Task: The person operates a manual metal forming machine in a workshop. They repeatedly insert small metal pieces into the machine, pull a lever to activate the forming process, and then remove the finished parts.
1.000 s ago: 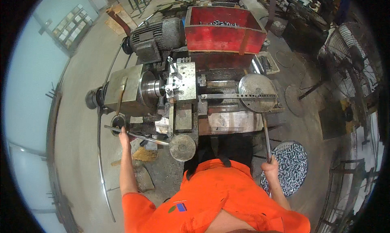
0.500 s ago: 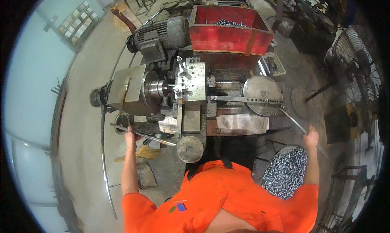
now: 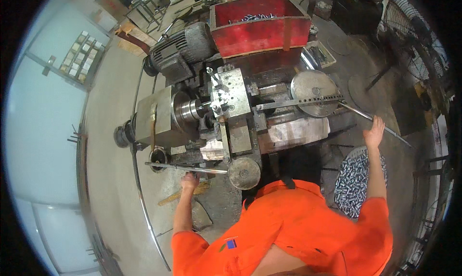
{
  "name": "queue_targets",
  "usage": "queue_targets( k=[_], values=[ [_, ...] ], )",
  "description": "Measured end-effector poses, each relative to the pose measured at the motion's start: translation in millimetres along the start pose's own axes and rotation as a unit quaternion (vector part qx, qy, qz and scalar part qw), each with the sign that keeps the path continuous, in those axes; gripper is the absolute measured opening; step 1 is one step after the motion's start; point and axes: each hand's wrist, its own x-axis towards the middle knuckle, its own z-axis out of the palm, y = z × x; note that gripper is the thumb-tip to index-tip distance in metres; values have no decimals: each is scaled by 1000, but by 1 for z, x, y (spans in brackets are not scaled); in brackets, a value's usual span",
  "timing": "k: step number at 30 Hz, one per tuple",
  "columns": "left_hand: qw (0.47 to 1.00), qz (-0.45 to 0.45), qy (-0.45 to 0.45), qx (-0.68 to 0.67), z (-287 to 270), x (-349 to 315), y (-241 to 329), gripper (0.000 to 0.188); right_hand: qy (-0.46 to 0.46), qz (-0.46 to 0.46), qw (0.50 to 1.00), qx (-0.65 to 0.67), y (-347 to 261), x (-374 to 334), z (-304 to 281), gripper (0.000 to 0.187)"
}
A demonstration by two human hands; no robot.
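Note:
My left hand [image 3: 189,180] is just below the long metal lever [image 3: 192,169] that runs to a round disc [image 3: 244,173] at the front of the lathe-like machine [image 3: 231,95]. Its fingers look curled, and what they hold, if anything, is too small to make out. On the right, my right hand [image 3: 374,132] lies across a slanting steel rod handle [image 3: 358,112], fingers stretched out against it. That rod meets a perforated flat bar [image 3: 298,102] over a large round plate [image 3: 314,91]. At the machine's left is the cylindrical spindle chuck [image 3: 188,110], facing the tool block [image 3: 232,91].
A red bin [image 3: 260,38] with small metal parts stands behind the machine, beside an electric motor [image 3: 183,47]. A basket full of shiny metal pieces [image 3: 358,182] is below my right arm. A fan [image 3: 409,40] stands at far right; a long rod [image 3: 144,204] runs along the left.
My left hand has come off the left lever and moved below it, toward me. My right hand's fingers have straightened on the rod handle. The view has shifted and tilted.

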Motion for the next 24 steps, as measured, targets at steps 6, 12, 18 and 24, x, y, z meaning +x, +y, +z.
queue_targets(
  k=[6,12,18,24],
  values=[
    [975,-205,51,-76,24,-8,53,42,28,31,999,-30,-2,3,8,72],
    [991,-49,-29,-125,64,0,-33,42,11,24,1000,12,-10,4,17,69],
    [991,-78,-100,-48,4,-8,21,44,35,7,999,2,-8,-3,6,73],
    [915,-141,-118,-360,13,-21,24,49,1,-106,956,274,-140,21,-41,59]
  ],
)
